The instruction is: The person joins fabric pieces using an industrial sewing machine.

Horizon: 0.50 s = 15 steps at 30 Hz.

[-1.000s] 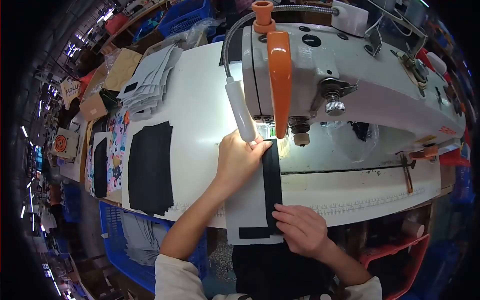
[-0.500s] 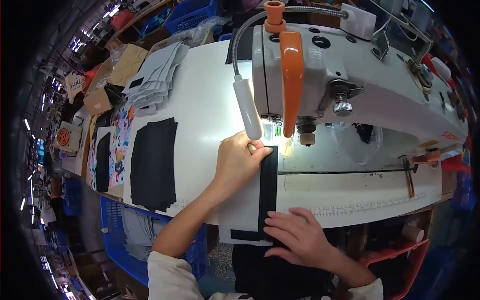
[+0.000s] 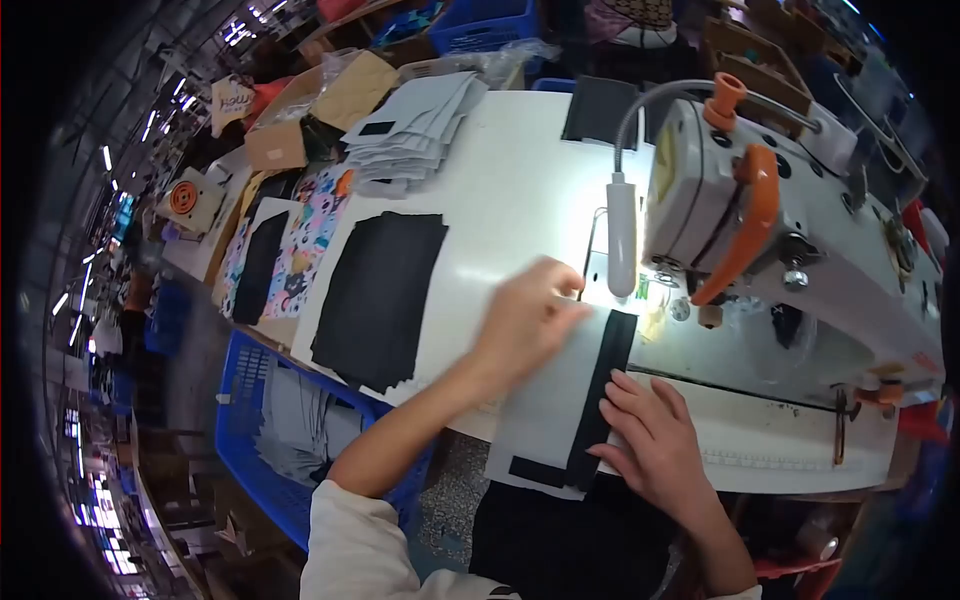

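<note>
A light grey fabric panel [image 3: 547, 405] lies partly on the white sewing table and overhangs its front edge. A long black strip [image 3: 605, 385] runs along its right side, with a short black strip [image 3: 537, 471] across its near end. My right hand [image 3: 655, 435] rests with spread fingers on the long strip and the panel's right edge. Near the panel's far left corner is my left hand [image 3: 535, 320], its fingers bent and smeared by motion; whether they hold anything cannot be seen. The sewing machine [image 3: 720, 200] stands just beyond, its lamp [image 3: 621, 240] lighting the strip's far end.
Left of the panel lies a stack of black fabric pieces [image 3: 383, 300]. Farther back are stacked grey pieces [image 3: 425, 125] and patterned fabric [image 3: 310, 225]. A blue crate [image 3: 240, 420] with grey pieces stands below the table's left edge. Black pieces [image 3: 600, 110] lie behind the machine's lamp.
My left hand has left the strip's far end and moved left over the panel. My right hand has slid farther up the strip. The view has shifted, so the machine appears farther right.
</note>
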Each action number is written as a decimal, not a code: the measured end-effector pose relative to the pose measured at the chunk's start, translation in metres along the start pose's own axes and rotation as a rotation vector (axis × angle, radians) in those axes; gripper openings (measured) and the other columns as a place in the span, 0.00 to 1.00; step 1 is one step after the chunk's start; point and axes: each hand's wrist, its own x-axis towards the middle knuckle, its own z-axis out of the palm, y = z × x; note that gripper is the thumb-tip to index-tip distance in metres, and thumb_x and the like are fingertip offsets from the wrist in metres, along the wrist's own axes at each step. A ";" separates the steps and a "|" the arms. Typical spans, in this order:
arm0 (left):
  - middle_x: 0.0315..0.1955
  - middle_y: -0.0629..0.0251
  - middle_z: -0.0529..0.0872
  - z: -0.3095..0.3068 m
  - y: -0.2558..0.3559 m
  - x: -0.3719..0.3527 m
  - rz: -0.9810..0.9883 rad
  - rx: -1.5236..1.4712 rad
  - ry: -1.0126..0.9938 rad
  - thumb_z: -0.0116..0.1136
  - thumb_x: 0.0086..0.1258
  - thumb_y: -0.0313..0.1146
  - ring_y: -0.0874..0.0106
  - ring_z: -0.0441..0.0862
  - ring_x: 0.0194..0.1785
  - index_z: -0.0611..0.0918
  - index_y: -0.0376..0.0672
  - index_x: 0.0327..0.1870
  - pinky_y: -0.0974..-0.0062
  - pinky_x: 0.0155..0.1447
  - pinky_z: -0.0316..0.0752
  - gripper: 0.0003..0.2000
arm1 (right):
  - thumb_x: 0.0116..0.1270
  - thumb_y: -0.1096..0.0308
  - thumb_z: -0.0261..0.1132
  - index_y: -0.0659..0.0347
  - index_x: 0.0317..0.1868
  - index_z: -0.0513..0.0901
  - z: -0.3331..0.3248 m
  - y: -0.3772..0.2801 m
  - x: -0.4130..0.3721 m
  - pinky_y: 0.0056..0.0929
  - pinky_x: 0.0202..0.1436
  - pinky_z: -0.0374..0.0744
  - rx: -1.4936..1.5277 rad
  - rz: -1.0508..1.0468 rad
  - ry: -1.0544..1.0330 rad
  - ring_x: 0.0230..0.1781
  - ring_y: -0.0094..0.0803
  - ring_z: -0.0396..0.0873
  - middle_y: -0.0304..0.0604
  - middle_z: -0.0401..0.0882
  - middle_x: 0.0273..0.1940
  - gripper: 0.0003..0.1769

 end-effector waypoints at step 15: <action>0.38 0.58 0.86 -0.206 -0.118 -0.044 -0.401 0.733 0.676 0.79 0.62 0.43 0.66 0.84 0.40 0.85 0.34 0.39 0.67 0.46 0.78 0.20 | 0.58 0.64 0.81 0.66 0.57 0.85 -0.001 -0.003 0.000 0.51 0.77 0.70 0.027 0.055 0.022 0.72 0.44 0.77 0.48 0.82 0.64 0.28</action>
